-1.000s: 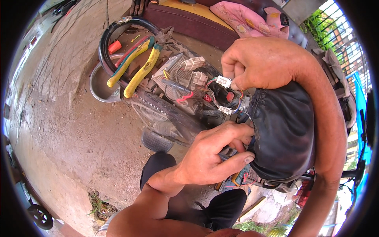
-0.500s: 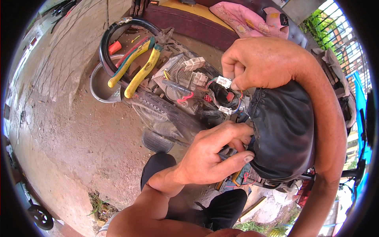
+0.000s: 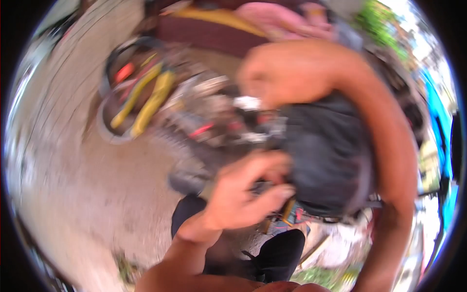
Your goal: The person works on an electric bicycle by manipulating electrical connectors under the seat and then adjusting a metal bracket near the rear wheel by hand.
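Blurred view over a dirt floor [image 3: 73, 194]. A black seat [image 3: 331, 160] sits right of centre, both hands on it: right hand [image 3: 292, 73] curled over its top edge, left hand [image 3: 243, 194] pinching underneath. Work looks midway; the grip's contents cannot be told.

off to my left a dark hose [image 3: 127, 47] curls in a ring on the bare concrete ground [image 3: 73, 160]. inside that ring lie yellow-handled tools [image 3: 146, 100], side by side and slanted, with something red [image 3: 123, 73] beside them, too blurred for me to name. at the top runs a dark red bench edge [image 3: 214, 36] with pink cloth [image 3: 287, 14] on it. green leaves [image 3: 374, 22] show at the upper right, and a blue sheet [image 3: 440, 126] hangs along the right rim.
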The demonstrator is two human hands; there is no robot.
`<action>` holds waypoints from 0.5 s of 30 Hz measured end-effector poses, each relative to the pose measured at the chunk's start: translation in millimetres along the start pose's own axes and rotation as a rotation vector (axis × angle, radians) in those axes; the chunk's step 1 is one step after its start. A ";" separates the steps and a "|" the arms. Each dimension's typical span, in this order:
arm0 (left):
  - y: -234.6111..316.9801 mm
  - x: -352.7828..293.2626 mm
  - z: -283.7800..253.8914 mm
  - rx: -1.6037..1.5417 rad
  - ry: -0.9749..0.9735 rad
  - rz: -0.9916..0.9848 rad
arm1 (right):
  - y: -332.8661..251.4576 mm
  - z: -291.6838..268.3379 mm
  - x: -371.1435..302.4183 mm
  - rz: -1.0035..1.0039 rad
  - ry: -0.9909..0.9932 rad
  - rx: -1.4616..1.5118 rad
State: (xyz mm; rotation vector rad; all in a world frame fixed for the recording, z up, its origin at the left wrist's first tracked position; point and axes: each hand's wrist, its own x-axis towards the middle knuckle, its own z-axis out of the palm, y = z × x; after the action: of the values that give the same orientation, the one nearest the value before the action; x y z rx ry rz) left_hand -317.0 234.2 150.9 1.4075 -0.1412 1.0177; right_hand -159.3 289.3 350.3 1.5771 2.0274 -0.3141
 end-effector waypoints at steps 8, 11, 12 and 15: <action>-37.7 -32.0 -28.4 -0.089 0.244 -0.049 | -13.3 21.7 20.2 0.046 -0.037 0.171; -38.6 -32.4 -9.5 -0.107 0.181 -0.057 | -13.5 26.1 -10.8 0.115 -0.037 0.227; -37.0 -34.5 -8.0 -0.095 0.219 -0.073 | -14.5 26.4 -15.5 0.125 -0.034 0.243; -37.4 -37.0 -12.3 -0.127 0.238 -0.097 | -18.9 28.7 -19.7 0.136 -0.024 0.278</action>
State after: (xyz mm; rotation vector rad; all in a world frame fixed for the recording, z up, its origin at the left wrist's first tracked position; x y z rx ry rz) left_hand -320.4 232.2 97.1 1.1582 0.0370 1.0680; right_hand -166.1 253.5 334.7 1.8579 1.9101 -0.5807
